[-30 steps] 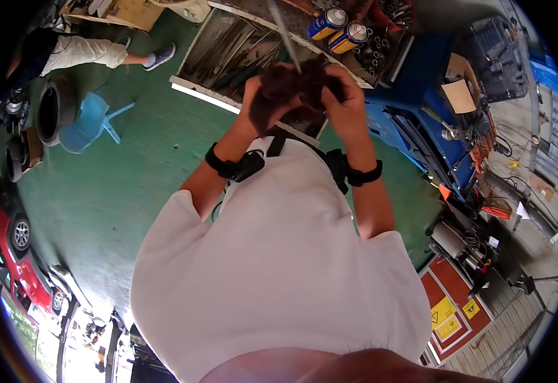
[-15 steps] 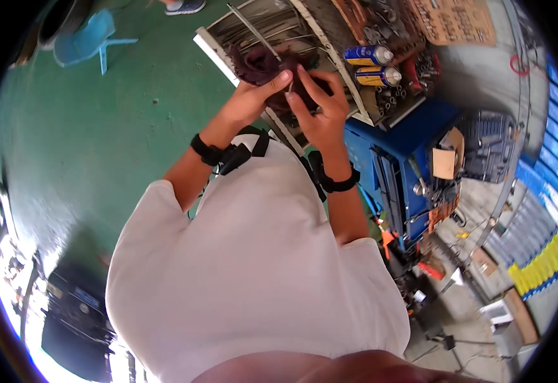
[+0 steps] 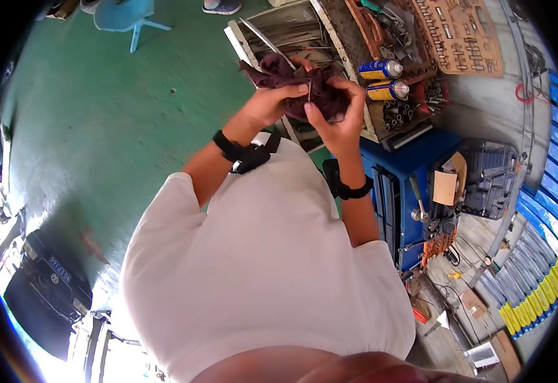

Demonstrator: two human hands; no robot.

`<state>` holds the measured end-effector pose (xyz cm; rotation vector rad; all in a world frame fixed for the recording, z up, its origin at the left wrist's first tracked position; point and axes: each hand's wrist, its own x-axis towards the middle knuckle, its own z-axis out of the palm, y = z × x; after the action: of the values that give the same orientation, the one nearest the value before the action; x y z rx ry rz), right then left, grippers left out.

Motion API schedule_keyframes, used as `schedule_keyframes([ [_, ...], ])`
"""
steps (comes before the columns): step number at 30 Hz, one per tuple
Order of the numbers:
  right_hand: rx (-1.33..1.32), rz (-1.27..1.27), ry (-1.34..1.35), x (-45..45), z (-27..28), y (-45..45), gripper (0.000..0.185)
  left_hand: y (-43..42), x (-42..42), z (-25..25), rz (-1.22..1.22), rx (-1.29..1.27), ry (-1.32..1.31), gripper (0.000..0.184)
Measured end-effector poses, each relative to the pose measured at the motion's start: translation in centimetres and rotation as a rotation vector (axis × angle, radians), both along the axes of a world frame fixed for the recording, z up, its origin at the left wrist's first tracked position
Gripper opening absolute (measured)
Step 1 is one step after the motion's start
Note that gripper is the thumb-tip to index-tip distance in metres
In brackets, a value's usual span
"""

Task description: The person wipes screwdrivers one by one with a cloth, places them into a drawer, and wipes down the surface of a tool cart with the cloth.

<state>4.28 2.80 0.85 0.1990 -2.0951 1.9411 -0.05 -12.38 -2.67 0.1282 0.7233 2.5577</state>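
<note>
Metal rod point(image 3: 263, 38) and cloth point(image 3: 328, 97) above a drawer point(image 3: 235, 41).
The cloth is gripped around the rod by the curled left hand point(image 3: 272, 103) and right hand point(image 3: 342, 122); the far end is left bare.

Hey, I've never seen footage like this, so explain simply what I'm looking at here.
There's no robot, just a person's two bare hands. The view comes from a camera worn on that person's head, looking forward and down, so the white shirt fills the lower middle. The left hand and right hand hold a dark red cloth, with a slim metal rod sticking out of it. Below and beyond them is an open drawer holding long, thin items. To its right, two blue and yellow cans sit beside metal sockets.
</note>
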Motion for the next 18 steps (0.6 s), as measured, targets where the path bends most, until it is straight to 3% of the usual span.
schedule_keyframes([
  [2, 0.396, 0.063, 0.033, 1.2, 1.0, 1.3, 0.062, 0.8, 1.4, 0.5, 0.036, -0.025, -0.036, 0.033],
  [5, 0.533, 0.100, 0.034, 4.1, 2.2, 2.0, 0.068, 2.0, 4.5, 1.4, 0.169, -0.156, -0.150, 0.030],
  [7, 0.591, 0.125, 0.132, 5.4, 1.8, 2.4, 0.072, 2.3, 6.0, 0.6, 0.211, -0.217, -0.185, 0.027],
  [9, 0.464, 0.183, 0.028, 7.4, 1.7, 2.3, 0.075, 2.8, 8.4, 0.1, 0.304, -0.286, 0.072, 0.023],
  [10, 0.420, 0.149, 0.051, 8.5, 1.4, 2.3, 0.075, 2.7, 8.9, -0.2, 0.230, -0.157, -0.248, 0.024],
  [12, 0.602, 0.216, 0.041, 9.5, 0.6, 2.8, 0.077, 3.0, 10.6, -0.6, 0.249, -0.214, -0.282, 0.026],
  [17, 0.552, 0.244, 0.006, 12.9, 0.3, 4.7, 0.075, 4.8, 14.2, 1.9, 0.223, -0.346, -0.435, 0.036],
  [18, 0.524, 0.271, -0.054, 13.6, -0.3, 5.1, 0.075, 4.9, 15.1, 1.1, 0.241, -0.372, -0.355, 0.038],
])
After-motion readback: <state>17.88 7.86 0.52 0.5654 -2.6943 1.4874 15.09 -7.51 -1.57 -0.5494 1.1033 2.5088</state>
